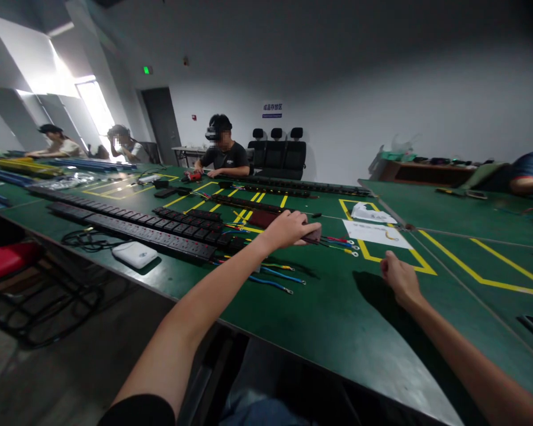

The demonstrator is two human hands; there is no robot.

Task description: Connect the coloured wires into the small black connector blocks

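Observation:
My left hand [288, 229] is closed over the end of a dark reddish-brown strip [261, 218], its fingers wrapped across the top. Red, blue and yellow-green wires with ring terminals [344, 246] stick out of that end to the right. My right hand [400, 277] hovers above the green table [328, 319], apart from the strip. Its fingers are curled in, and whether anything is between them is hidden. Just beyond it lies a white paper sheet [373, 232] with a small yellow wire piece [391, 236] on it.
Black power strips [137, 234] lie in rows to the left, with blue and yellow wire ends [279, 277] towards me. A white box [135, 254] sits near the front edge. Crumpled white plastic [372, 213] lies beyond the paper. A person [226, 151] works across the table.

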